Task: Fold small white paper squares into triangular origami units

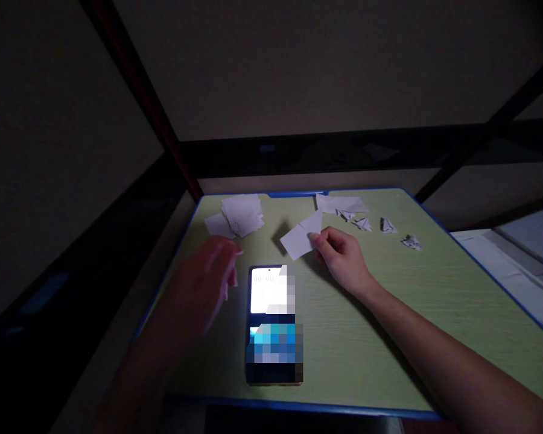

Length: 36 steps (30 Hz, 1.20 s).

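Note:
My right hand (341, 256) pinches a small white sheet of paper (298, 239) between thumb and fingers, above the middle of the table. A short crease or slit runs in from the sheet's upper edge. My left hand (210, 277) hovers at the left, apart from that sheet and close to a fanned stack of white paper (242, 214). Motion smears its fingers, and I cannot make out whether anything is in them. Between my forearms lies a phone (271, 319) with its screen lit and partly pixelated.
The green table (380, 337) has a blue rim. At its far right lie a flat paper sheet (344, 204) and several small folded paper pieces (388, 225). Dark walls meet behind the table. White flat items (502, 259) lie beyond its right edge.

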Motion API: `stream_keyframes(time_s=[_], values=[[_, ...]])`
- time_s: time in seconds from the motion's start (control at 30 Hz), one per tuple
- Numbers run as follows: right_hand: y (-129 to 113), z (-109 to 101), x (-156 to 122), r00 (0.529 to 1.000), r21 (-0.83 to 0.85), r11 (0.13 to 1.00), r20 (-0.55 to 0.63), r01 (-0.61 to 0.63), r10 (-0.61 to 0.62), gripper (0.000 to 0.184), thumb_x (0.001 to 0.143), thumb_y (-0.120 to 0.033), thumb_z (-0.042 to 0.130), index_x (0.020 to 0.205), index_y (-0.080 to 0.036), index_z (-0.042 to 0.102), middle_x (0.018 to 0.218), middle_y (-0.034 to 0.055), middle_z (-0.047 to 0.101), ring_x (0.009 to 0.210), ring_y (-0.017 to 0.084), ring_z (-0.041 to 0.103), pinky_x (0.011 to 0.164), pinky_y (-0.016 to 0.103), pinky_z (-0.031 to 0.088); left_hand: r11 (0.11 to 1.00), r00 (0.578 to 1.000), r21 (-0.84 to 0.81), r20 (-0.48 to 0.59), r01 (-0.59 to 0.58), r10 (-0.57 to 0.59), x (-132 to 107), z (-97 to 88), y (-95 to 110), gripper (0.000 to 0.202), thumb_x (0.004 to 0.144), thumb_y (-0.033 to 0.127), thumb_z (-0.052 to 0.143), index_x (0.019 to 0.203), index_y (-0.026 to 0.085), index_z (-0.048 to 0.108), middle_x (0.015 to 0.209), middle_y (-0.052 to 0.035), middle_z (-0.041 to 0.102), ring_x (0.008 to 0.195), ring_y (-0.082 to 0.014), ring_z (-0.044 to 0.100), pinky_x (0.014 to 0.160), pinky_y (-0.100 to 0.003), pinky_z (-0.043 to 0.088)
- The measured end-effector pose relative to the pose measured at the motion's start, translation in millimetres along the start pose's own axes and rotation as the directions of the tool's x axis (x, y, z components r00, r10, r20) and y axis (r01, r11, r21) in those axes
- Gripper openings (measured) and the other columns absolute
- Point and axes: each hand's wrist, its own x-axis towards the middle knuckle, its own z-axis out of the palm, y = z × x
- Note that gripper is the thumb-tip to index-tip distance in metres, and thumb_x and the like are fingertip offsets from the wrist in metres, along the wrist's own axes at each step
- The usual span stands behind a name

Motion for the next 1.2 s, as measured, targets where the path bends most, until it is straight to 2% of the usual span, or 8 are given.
stream_keyframes(time_s=[0.07,0.1,0.2,0.27,0.43,0.73,1.07,1.2], values=[[-1,-1,0,1.0,-0.003,1.0,-0.012,0.006,-0.006,0.035,0.084,-0.038,0.054,0.056,-0.019,0.045,0.05,-0.0041,0.044,0.048,0.01,0.04,0.047,0.025,0.029,0.976,0.994,0.215,0.11,-0.014,-0.01,6,17.6,7,0.043,0.091,0.051,0.029,0.102,0.019,0.057,0.078,-0.0047,0.062,0.067,-0.0187,0.059,0.06,-0.032,0.045],[-1,-2,0,1.0,-0.004,1.0,-0.016,0.008,-0.008,0.035,0.084,-0.038,0.054,0.057,-0.019,0.046,0.05,-0.004,0.045,0.048,0.01,0.04,0.047,0.025,0.03,0.937,0.987,0.349,0.157,-0.025,-0.032,11,28.0,10,0.046,0.089,0.055,0.031,0.105,0.019,0.055,0.083,-0.0067,0.063,0.072,-0.0219,0.06,0.062,-0.034,0.045],[-1,-4,0,1.0,0.0,1.0,-0.022,0.002,-0.002,0.035,0.084,-0.039,0.054,0.057,-0.019,0.047,0.049,-0.004,0.045,0.047,0.01,0.04,0.046,0.025,0.03,0.828,0.993,0.56,0.116,-0.033,-0.039,24,56.8,12,0.054,0.083,0.061,0.034,0.1,0.014,0.055,0.092,-0.0137,0.062,0.081,-0.0287,0.061,0.065,-0.038,0.046],[-1,-5,1,1.0,0.01,1.0,-0.025,-0.001,0.001,0.035,0.084,-0.04,0.054,0.057,-0.019,0.047,0.049,-0.0038,0.046,0.046,0.01,0.041,0.046,0.025,0.03,0.793,0.991,0.609,0.116,-0.017,-0.067,30,68.5,10,0.059,0.079,0.065,0.035,0.099,0.014,0.055,0.092,-0.015,0.061,0.082,-0.0301,0.061,0.067,-0.039,0.047],[-1,-6,1,0.999,0.008,1.0,-0.035,0.0,0.0,0.034,0.083,-0.041,0.055,0.057,-0.019,0.047,0.048,-0.0034,0.047,0.046,0.01,0.041,0.045,0.025,0.03,0.764,0.987,0.646,0.122,0.0,-0.103,37,75.2,9,0.055,0.077,0.061,0.039,0.101,0.013,0.053,0.089,-0.0156,0.062,0.082,-0.0299,0.062,0.068,-0.038,0.048],[-1,-6,2,0.999,-0.024,1.0,-0.035,0.005,-0.005,0.035,0.083,-0.04,0.055,0.057,-0.019,0.046,0.049,-0.0038,0.045,0.046,0.01,0.04,0.045,0.025,0.03,0.785,0.985,0.619,0.132,0.009,-0.116,39,78.3,12,0.054,0.069,0.056,0.049,0.1,0.013,0.053,0.09,-0.0164,0.062,0.084,-0.0298,0.062,0.068,-0.037,0.049],[-3,-5,1,0.999,-0.032,0.999,-0.035,-0.004,0.003,0.034,0.083,-0.04,0.055,0.057,-0.019,0.047,0.048,-0.0033,0.046,0.045,0.01,0.041,0.045,0.025,0.03,0.803,0.985,0.595,0.113,0.035,-0.127,40,81.3,15,0.048,0.067,0.048,0.051,0.099,0.012,0.053,0.088,-0.0159,0.062,0.083,-0.0288,0.062,0.069,-0.036,0.049],[-4,-6,1,0.999,-0.029,0.999,-0.035,0.013,-0.014,0.034,0.083,-0.04,0.055,0.057,-0.02,0.047,0.048,-0.003,0.046,0.045,0.01,0.04,0.044,0.025,0.03,0.807,0.983,0.59,0.137,0.017,-0.121,39,77.7,17,0.053,0.067,0.053,0.051,0.1,0.012,0.053,0.089,-0.0161,0.062,0.084,-0.0295,0.061,0.07,-0.037,0.05]])
